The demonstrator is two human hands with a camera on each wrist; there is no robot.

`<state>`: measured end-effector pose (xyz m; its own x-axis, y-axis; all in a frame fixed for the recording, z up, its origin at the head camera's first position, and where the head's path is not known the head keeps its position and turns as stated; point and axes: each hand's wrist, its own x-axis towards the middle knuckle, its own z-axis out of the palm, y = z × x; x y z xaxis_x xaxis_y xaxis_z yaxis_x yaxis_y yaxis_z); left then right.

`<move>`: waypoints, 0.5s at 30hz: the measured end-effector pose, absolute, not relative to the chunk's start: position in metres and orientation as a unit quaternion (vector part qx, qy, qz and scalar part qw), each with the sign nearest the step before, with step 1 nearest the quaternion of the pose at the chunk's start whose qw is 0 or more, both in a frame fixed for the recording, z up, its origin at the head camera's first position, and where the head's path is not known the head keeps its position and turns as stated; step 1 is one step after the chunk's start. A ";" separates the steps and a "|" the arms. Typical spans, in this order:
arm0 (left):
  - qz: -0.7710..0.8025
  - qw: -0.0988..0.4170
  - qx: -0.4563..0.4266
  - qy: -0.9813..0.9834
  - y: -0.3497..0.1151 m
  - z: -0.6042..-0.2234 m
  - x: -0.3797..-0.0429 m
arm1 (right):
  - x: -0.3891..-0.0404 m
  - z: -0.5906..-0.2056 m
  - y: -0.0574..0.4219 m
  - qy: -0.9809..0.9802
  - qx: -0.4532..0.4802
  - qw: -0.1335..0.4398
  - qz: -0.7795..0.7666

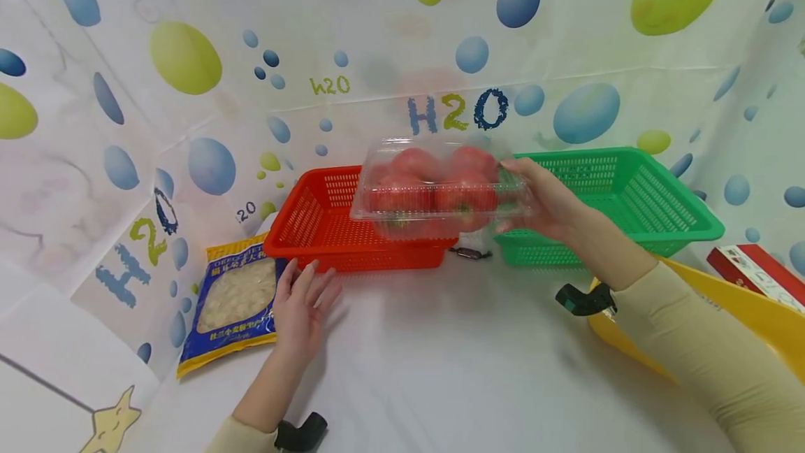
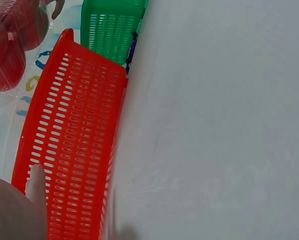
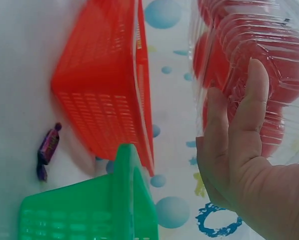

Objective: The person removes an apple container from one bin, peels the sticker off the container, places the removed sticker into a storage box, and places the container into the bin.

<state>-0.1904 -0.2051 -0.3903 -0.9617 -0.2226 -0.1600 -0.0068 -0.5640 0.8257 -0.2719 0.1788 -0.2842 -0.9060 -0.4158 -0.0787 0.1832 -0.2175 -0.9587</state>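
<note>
My right hand [image 1: 550, 203] grips the right end of a clear plastic box [image 1: 377, 212] filled with several round red fruits [image 1: 402, 194] that look like tomatoes. The box is in the air above the right part of the red basket [image 1: 361, 259]. In the right wrist view, fingers [image 3: 254, 105] lie along the box's underside. My left hand [image 1: 302, 310] has its fingers spread in front of the red basket's left corner and holds nothing. Just left of it lies a blue and yellow bag of pasta [image 1: 235, 299]. Only part of the left hand [image 2: 19, 210] shows in the left wrist view.
A green basket [image 1: 629, 229] stands right of the red one. A small dark-wrapped candy [image 1: 470, 253] lies on the white table between them. At the right are a yellow container [image 1: 723, 292], partly behind my right arm, and a red and white box [image 1: 757, 271].
</note>
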 end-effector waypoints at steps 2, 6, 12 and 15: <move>-0.878 0.072 0.134 -0.454 -0.205 -0.391 -0.193 | -0.279 -0.281 0.174 0.595 -0.098 0.197 -0.773; -0.882 0.099 0.154 -0.434 -0.203 -0.394 -0.199 | -0.292 -0.277 0.165 0.597 -0.096 0.200 -0.770; -0.898 0.130 0.177 -0.382 -0.203 -0.397 -0.210 | -0.308 -0.273 0.156 0.609 -0.114 0.202 -0.758; -0.907 0.145 0.186 -0.348 -0.202 -0.396 -0.215 | -0.315 -0.270 0.153 0.613 -0.115 0.200 -0.755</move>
